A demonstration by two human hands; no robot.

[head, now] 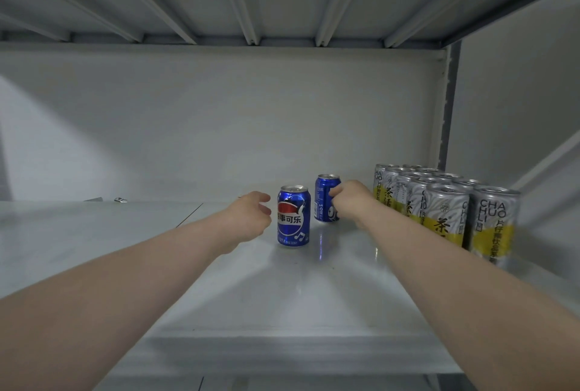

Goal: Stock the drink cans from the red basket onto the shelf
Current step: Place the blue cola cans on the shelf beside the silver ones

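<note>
On the shelf [282,293] two blue cans are stood upright. The rear can [324,199] is gripped by the right hand [353,200]. The left hand [248,218] is held loosely open just beside the front can [293,218], seemingly not touching it. Silver-and-yellow cans [445,205] are packed at the right.

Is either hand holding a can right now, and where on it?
The right hand grips the rear blue can by its upper side. The left hand is open beside the front blue can, holding nothing.
</note>
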